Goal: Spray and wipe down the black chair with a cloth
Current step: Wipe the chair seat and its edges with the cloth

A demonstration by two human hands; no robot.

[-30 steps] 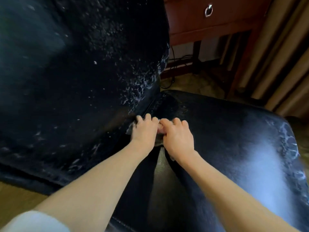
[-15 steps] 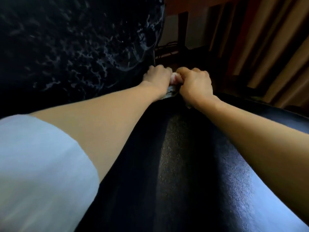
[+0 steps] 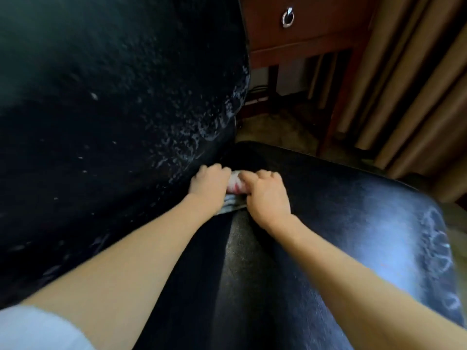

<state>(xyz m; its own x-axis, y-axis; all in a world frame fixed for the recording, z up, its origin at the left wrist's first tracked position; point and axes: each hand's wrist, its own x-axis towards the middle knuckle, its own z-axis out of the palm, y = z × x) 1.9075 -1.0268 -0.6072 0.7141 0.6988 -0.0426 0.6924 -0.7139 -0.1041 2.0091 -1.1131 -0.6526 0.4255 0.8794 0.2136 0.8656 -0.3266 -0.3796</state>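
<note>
Black chair (image 3: 341, 223) (white-speckled backrest (image 3: 113, 109)): left hand (image 3: 208, 184) and right hand (image 3: 267, 195) grip the cloth (image 3: 235, 186) at its crease.

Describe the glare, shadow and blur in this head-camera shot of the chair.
Head view: bluish-white glare washes the chair seat toward frame right; head view: the backrest sits in deep shadow, spray flecks catching light near its edge; head view: the cloth and the sleeve at the lower-left corner are soft.
</note>
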